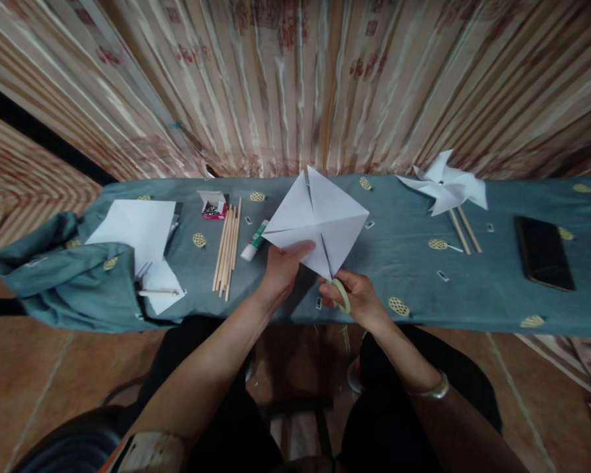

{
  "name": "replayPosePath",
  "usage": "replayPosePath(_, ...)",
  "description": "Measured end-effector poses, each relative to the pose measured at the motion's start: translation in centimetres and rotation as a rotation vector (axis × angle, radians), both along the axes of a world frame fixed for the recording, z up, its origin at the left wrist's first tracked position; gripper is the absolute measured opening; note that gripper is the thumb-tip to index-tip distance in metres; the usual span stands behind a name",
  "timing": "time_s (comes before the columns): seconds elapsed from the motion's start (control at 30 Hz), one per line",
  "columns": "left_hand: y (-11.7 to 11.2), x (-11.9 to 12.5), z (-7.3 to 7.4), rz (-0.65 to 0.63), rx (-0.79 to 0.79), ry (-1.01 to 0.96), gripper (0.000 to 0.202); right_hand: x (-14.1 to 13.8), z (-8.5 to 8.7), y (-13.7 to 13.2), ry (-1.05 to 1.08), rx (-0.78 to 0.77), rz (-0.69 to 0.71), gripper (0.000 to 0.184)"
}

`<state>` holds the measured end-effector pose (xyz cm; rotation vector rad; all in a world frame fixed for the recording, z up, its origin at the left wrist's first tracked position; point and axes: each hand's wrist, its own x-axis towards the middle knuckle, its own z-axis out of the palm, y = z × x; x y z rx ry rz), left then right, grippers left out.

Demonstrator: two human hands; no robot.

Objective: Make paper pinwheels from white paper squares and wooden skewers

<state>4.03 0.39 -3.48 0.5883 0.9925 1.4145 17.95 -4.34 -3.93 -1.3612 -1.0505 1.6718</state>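
Observation:
My left hand point(282, 268) pinches the lower left edge of a white square sheet of paper point(320, 213), held up over the blue cloth with its creases and diagonal cuts showing. My right hand point(357, 299) is closed on green-handled scissors point(335, 282), whose blades reach into the sheet's lower corner along a diagonal. Both hands are at the near edge of the table.
A finished white paper pinwheel point(446, 186) on sticks lies far right, next to a black phone point(543, 253). Left of the sheet lie a glue stick point(255, 240), several wooden sticks point(228, 246), a small box of pins point(213, 205) and white paper sheets point(140, 230). A curtain hangs behind.

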Motion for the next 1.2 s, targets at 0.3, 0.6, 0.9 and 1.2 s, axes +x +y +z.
replayPosePath(0.3,-0.06,-0.03,-0.14,0.002,-0.012,0.015,0.034,-0.11,0.04,0.00,-0.005,0.001,-0.014,0.042)
replayPosePath(0.6,-0.17,0.09,-0.60,-0.010,-0.014,0.020,0.034,0.19,0.18,0.14,-0.043,0.037,0.016,0.040)
replayPosePath(0.9,-0.18,0.10,-0.32,-0.001,-0.024,0.004,0.033,0.15,-0.03,0.13,-0.075,0.074,0.009,0.042)
replayPosePath(1.2,-0.18,0.00,-0.40,0.002,-0.025,0.002,0.035,0.11,-0.24,0.12,-0.090,0.102,0.035,0.041)
